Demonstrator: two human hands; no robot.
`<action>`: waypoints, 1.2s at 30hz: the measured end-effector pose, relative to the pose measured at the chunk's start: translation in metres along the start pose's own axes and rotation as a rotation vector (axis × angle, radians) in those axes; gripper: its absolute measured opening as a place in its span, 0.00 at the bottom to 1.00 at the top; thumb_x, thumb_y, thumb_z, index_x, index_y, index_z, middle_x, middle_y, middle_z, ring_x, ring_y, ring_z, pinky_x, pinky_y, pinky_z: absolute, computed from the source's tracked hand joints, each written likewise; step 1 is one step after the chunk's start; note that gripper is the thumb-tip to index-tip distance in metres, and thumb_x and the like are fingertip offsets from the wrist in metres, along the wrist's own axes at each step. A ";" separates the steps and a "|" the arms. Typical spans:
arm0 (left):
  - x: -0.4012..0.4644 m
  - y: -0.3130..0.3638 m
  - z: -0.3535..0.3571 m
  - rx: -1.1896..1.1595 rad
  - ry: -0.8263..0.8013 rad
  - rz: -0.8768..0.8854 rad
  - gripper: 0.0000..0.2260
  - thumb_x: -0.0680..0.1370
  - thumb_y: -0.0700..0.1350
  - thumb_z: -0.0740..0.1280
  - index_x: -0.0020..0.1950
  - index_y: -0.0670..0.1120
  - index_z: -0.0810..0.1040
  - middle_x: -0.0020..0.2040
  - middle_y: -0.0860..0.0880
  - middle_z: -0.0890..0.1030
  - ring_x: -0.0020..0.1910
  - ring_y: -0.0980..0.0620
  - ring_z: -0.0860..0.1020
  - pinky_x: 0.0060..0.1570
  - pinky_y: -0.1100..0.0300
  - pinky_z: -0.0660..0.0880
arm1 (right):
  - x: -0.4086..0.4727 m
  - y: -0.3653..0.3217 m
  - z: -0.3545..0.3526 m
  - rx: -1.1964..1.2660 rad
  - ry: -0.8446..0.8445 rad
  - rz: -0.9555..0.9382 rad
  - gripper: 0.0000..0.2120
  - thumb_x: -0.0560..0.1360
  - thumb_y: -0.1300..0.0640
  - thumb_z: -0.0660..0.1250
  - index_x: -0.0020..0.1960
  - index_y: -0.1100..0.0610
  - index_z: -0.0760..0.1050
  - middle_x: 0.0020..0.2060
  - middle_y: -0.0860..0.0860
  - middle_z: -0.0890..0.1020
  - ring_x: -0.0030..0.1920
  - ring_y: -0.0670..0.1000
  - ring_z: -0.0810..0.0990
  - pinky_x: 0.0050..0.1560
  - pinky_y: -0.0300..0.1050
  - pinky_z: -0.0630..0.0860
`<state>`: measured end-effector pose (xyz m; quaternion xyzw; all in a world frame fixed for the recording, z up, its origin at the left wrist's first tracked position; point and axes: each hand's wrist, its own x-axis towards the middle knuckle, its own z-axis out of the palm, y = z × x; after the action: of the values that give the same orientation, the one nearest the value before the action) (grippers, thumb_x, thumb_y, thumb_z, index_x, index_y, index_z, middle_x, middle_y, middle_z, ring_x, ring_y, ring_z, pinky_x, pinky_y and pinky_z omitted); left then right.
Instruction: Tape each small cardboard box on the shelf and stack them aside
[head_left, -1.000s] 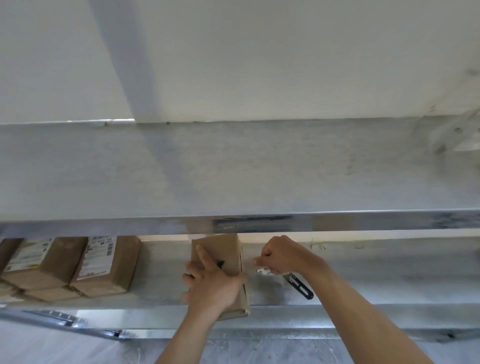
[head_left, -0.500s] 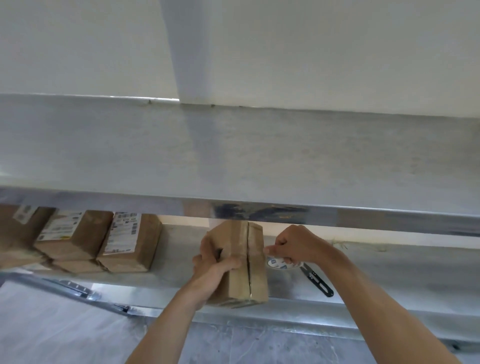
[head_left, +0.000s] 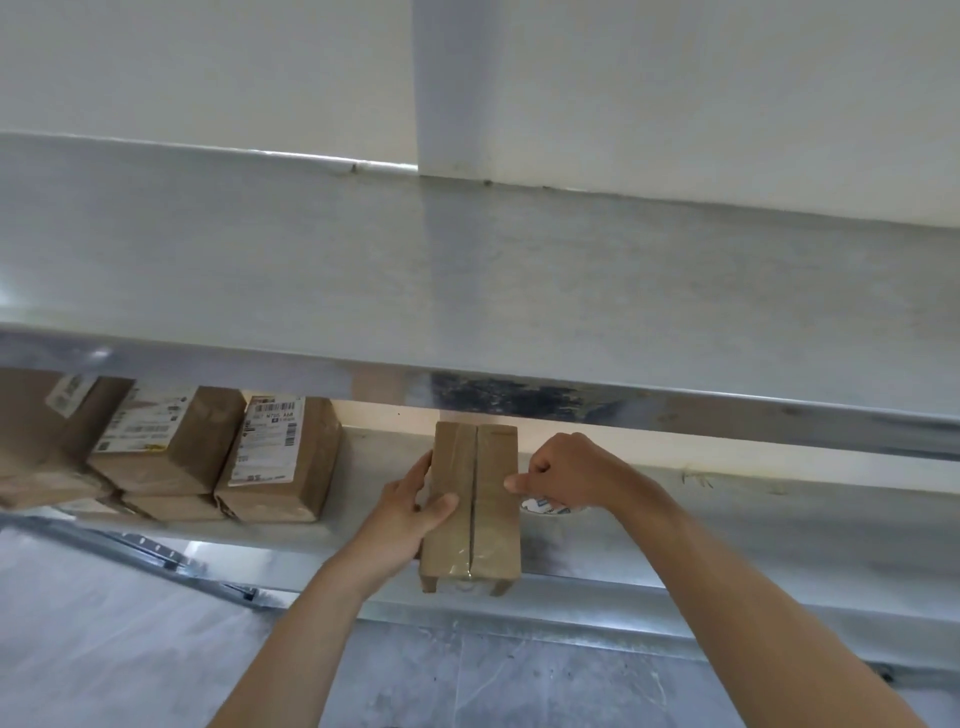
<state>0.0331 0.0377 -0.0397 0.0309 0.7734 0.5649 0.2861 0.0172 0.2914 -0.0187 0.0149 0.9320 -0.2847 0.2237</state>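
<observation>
Nearest you, on the front edge of the lower shelf (head_left: 675, 551), sits the small cardboard box (head_left: 475, 499) you're working on, its near end hanging slightly past the lip. Your left hand (head_left: 410, 506) grips its left side, thumb curled over the top face, fingers down the side wall. Your right hand (head_left: 563, 475) is fisted just right of the box, thumb tip touching the box's right top edge. It looks curled around the tape roll (head_left: 545, 505) peeking out beneath it, but I cannot tell if it's actually gripping the roll.

Progress, judged: clear tape seems to already cover the centre seam and wrap over the near end, so this box looks close to done. What's left is probably pressing it down or cutting free, then moving it to the stack.

Further left, the stacked boxes (head_left: 208, 457) sit on the same shelf. Count: one box in hand. At least four brown labelled boxes in the pile, two on top with white shipping labels, more under and beside, partly cut off, so no exact total. One tape roll. No untaped boxes in view. Above and beyond, the upper shelf (head_left: 467, 270) and the wall.
</observation>
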 end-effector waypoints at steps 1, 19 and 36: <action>0.000 0.005 0.003 0.178 0.076 0.017 0.19 0.80 0.61 0.64 0.70 0.62 0.67 0.60 0.56 0.80 0.54 0.57 0.82 0.55 0.51 0.81 | 0.000 -0.003 0.001 0.003 0.002 -0.001 0.25 0.73 0.38 0.72 0.31 0.59 0.78 0.25 0.50 0.81 0.25 0.45 0.77 0.37 0.42 0.77; -0.002 0.046 0.076 0.712 0.376 -0.319 0.59 0.66 0.71 0.68 0.78 0.52 0.28 0.66 0.41 0.61 0.67 0.39 0.65 0.61 0.44 0.71 | -0.015 0.020 -0.002 0.074 0.041 -0.118 0.23 0.75 0.39 0.70 0.32 0.57 0.80 0.27 0.50 0.82 0.25 0.44 0.75 0.39 0.43 0.79; -0.006 0.018 0.057 -0.127 0.171 -0.092 0.45 0.68 0.55 0.75 0.73 0.70 0.46 0.64 0.49 0.76 0.57 0.47 0.81 0.52 0.52 0.81 | -0.050 0.052 -0.016 0.195 0.021 -0.011 0.25 0.74 0.39 0.71 0.35 0.61 0.80 0.28 0.52 0.82 0.24 0.44 0.75 0.33 0.35 0.74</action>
<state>0.0599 0.0906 -0.0328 -0.0710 0.7583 0.5995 0.2461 0.0636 0.3484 -0.0127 0.0345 0.9022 -0.3753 0.2099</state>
